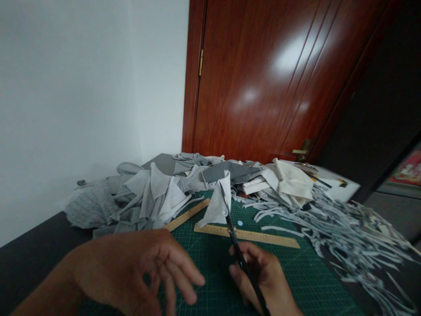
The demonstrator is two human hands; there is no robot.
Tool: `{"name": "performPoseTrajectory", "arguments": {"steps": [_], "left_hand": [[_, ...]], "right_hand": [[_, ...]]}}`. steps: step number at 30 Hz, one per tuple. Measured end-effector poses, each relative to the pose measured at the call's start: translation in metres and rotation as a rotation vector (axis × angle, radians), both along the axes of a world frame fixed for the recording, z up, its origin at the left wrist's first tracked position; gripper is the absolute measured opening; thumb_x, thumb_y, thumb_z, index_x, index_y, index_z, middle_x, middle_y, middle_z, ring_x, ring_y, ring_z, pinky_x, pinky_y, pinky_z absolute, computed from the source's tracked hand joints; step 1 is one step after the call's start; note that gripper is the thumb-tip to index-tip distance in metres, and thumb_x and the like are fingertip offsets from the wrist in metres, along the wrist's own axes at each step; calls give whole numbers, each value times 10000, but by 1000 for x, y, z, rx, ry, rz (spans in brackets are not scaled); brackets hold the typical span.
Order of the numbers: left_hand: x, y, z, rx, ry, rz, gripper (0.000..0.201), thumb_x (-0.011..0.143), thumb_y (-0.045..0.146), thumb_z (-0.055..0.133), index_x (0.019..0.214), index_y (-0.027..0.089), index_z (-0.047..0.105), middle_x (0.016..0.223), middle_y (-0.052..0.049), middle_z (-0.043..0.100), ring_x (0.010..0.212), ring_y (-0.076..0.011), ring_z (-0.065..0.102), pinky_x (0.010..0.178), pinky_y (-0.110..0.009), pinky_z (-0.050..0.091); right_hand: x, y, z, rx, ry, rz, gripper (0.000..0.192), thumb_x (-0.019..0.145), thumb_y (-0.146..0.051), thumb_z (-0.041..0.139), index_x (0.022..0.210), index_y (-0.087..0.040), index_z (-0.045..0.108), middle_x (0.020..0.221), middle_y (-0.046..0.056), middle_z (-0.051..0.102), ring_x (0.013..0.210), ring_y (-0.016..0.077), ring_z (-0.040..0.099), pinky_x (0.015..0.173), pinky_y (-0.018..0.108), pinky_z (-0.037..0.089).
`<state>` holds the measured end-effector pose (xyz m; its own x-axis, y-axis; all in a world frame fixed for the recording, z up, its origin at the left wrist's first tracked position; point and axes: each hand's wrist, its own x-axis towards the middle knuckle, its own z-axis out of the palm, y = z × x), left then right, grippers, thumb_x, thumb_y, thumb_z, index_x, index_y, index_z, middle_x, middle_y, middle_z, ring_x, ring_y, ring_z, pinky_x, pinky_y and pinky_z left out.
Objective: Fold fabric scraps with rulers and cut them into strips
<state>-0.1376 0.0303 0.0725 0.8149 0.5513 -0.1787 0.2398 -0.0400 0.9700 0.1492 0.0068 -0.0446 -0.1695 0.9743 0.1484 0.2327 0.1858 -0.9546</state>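
Observation:
My right hand grips black scissors that point up and away, their blades closed on a small white piece of cloth lifted above the green cutting mat. My left hand hovers low at the front left with its fingers spread and nothing in it. Two wooden rulers lie on the mat: one just beyond the scissors, the other angled to the left of the cloth.
A heap of grey and white fabric pieces lies at the back left, folded white cloth at the back right. Many thin cut strips spread over the right side. A red-brown door stands behind.

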Motion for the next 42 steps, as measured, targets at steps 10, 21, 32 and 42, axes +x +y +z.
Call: {"name": "performPoseTrajectory", "arguments": {"steps": [10, 21, 32, 42], "left_hand": [[49, 86, -30, -109, -671, 565, 596, 766, 444, 888, 1286, 209, 716, 1486, -149, 636, 1304, -313, 628, 1069, -396, 480], [48, 67, -44, -125, -590, 144, 922, 525, 369, 1050, 1347, 181, 677, 1221, -128, 744, 1132, -289, 692, 971, -363, 509], [69, 61, -56, -73, -759, 566, 134, 846, 245, 770, 962, 183, 743, 853, -33, 744, 800, -198, 704, 844, -325, 538], [55, 54, -27, -114, -708, 664, 270, 825, 409, 842, 843, 151, 766, 786, -68, 739, 662, -178, 640, 666, -286, 559]], "right_hand": [[0, -9, -9, 40, 134, 125, 411, 864, -558, 771, 1037, -191, 700, 616, -78, 457, 409, 65, 346, 389, 205, 240], [-1, -8, -4, 27, 140, 105, 342, 819, -477, 815, 976, -193, 708, 582, -82, 458, 430, 77, 339, 432, 229, 243], [1, -7, -5, -3, 146, 98, 392, 863, -548, 777, 1021, -197, 707, 583, -70, 524, 410, 72, 388, 390, 184, 280], [5, -3, -13, 101, 43, 101, 248, 853, -380, 760, 1019, -200, 724, 605, -72, 502, 442, 85, 387, 429, 215, 275]]}}
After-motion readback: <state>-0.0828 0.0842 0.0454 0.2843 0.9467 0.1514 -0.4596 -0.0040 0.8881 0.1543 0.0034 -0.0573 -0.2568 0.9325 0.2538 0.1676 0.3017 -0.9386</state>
